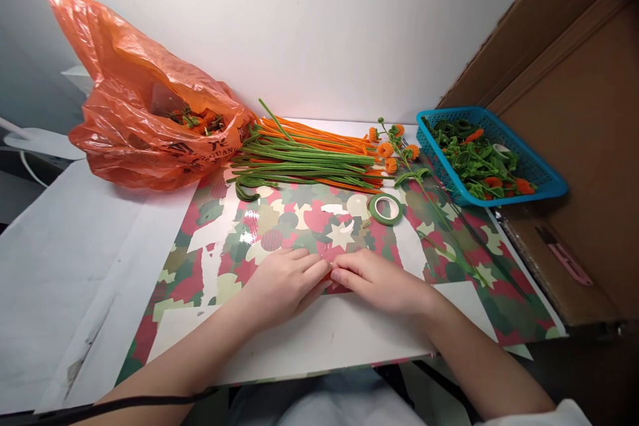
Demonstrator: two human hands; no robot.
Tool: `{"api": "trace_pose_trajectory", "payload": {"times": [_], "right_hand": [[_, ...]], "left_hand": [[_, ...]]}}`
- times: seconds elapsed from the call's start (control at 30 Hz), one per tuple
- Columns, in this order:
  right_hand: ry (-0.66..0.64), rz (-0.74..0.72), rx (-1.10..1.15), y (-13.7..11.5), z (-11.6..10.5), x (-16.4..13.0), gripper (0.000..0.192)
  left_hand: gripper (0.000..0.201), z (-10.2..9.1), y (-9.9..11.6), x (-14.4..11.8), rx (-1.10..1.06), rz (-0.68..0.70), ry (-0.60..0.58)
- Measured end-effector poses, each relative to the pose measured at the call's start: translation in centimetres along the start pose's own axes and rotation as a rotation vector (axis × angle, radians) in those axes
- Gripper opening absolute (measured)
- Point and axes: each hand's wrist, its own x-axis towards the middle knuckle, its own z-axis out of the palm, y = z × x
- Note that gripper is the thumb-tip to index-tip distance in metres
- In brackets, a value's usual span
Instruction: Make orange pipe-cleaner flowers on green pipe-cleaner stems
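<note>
Left hand [282, 283] and right hand [379, 283] meet fingertip to fingertip, pinching small orange piece [330, 275], mostly hidden, low on camouflage-print paper sheet [449, 259]. Best kept flat, pinch tight. Green tape roll [386, 209] just beyond right hand; green and orange pipe-cleaner bundle [309, 160] farther back. Blue basket [492, 154] far right, orange plastic bag [144, 120] far left. Open room left of hands; table edge close below wrists.

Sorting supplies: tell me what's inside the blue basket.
The blue basket holds curled green pieces and a few orange ones. Whatever lies beneath that pile is covered.
</note>
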Motion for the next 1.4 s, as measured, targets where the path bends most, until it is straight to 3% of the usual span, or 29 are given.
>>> {"api": "trace_pose_trajectory", "payload": {"times": [0.33,0.6,0.87,0.97,1.1,1.2,1.4], "right_hand": [[0.176,-0.135,-0.353,0.7,1.3,0.7,0.023],[0.428,-0.505,-0.653,2.3,2.6,1.4,0.034],[0.533,-0.615,-0.774,2.6,2.9,1.7,0.037],[0.496,-0.547,-0.625,2.3,2.5,1.7,0.029],[0.404,-0.368,-0.253,1.2,1.5,1.2,0.015],[0.354,-0.235,-0.056,0.6,0.4,0.6,0.020],[0.088,0.045,0.020,0.5,-1.2,-0.3,0.043]], "left_hand": [[0.027,0.0,-0.8,-0.8,-0.273,-0.171,-0.177],[0.031,-1.2,-0.9,-0.3,-0.552,-0.411,-0.401],[0.034,-1.8,-0.9,-0.1,-0.701,-0.479,-0.456],[0.034,-0.9,-1.0,-0.5,-0.546,-0.432,-0.359],[0.034,0.1,-1.0,-0.7,-0.156,-0.229,-0.073],[0.029,0.0,-0.9,-0.6,0.000,-0.092,0.034],[0.020,-0.5,-0.9,-0.2,0.009,-0.095,0.114]]}}
